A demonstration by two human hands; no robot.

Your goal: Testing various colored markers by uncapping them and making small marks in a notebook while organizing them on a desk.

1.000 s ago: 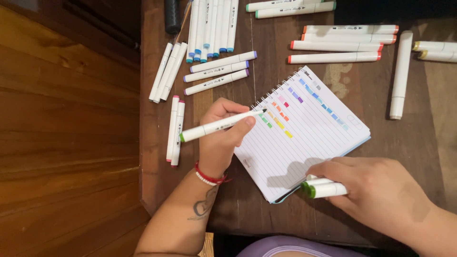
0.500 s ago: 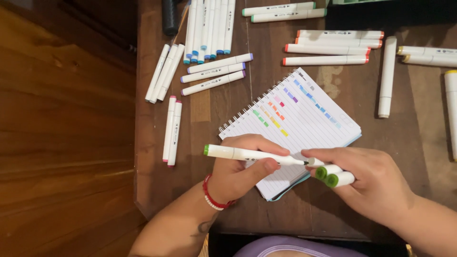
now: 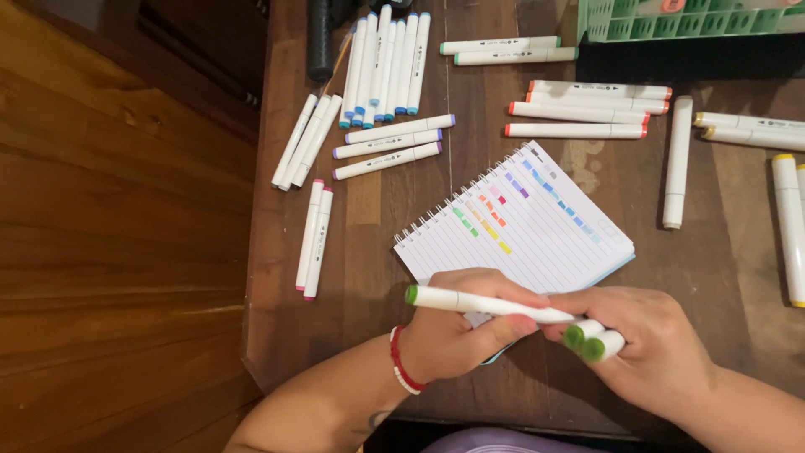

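My left hand (image 3: 457, 331) grips a white marker with a green end (image 3: 470, 301), held level over the near edge of a spiral notebook (image 3: 537, 226). The notebook's lined page carries rows of small colour swatches. My right hand (image 3: 646, 348) meets the marker's other end and holds two white marker pieces with green caps (image 3: 591, 340) between its fingers. Both hands rest over the dark wooden table (image 3: 369, 277), close together and touching at the marker.
Several white markers lie in colour groups on the table: blue ones (image 3: 386, 63) at the back, purple (image 3: 390, 144), pink (image 3: 312, 239), red (image 3: 583, 109), yellow (image 3: 788, 226). A green crate (image 3: 688, 18) stands back right. The table's left edge drops to a wooden floor (image 3: 117, 252).
My left hand brought the green marker down from the notebook page to its near edge and laid it level. My right hand joined its end. The view shifted downward.
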